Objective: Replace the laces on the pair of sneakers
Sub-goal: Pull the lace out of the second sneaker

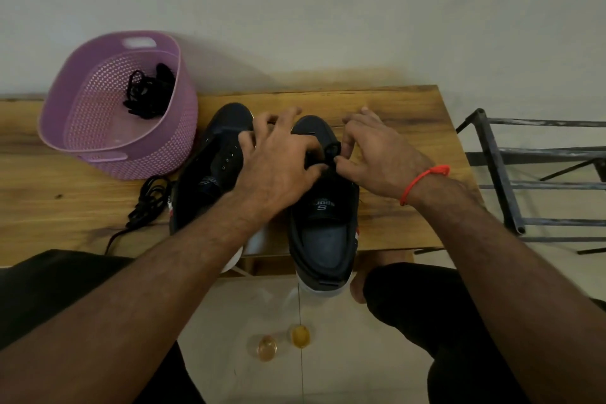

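Right black canvas sneaker [323, 203] stands on wooden bench [410, 147], heel toward person, long axis running away. Both hands over its eyelets: left hand [282, 161] and right hand [377, 157] each pinch black lace [331, 151].

Dark sneakers [262, 187] side by side, tabletop

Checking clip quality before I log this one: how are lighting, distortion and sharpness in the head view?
Head view: dim, warm light; wide-angle bending curves the table edge and metal rack; overall soft, and the black lace between the left hand and right hand blends into the dark right sneaker, so threading detail is hard to read.
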Available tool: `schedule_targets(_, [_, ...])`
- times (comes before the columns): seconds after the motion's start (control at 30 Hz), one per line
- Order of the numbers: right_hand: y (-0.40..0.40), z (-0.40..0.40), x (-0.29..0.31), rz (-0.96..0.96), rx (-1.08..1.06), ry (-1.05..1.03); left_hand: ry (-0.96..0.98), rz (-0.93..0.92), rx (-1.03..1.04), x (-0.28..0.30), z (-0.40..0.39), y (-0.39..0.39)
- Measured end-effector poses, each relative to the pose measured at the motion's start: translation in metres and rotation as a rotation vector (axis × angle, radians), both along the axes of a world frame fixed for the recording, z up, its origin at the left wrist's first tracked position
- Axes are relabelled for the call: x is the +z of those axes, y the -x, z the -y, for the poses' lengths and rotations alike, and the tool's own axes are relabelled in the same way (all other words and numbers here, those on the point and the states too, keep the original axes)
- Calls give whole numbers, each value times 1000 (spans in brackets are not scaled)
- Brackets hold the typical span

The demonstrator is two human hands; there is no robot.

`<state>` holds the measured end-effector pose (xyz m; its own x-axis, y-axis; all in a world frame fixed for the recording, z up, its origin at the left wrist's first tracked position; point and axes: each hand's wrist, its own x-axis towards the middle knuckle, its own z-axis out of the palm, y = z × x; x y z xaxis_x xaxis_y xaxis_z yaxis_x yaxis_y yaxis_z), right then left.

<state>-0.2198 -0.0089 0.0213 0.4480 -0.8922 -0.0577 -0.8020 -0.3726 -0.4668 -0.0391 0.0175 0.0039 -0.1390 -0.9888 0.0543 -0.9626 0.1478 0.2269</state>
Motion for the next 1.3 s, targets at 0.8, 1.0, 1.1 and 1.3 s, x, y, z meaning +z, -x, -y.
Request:
schedule_targets(0.8, [1, 1, -3, 6, -7, 22, 9, -123, 87, 12, 17, -21])
schedule_targets(1.0, [0, 1, -5, 25, -2, 12, 182, -131, 343, 18, 26, -60])
schedule_targets(1.1, [-1, 1, -4, 17, -1, 17, 219, -192, 306, 17, 22, -52])
schedule_targets(1.3, [1, 3, -4, 4, 1, 6, 100, -75, -21, 8, 5, -8])
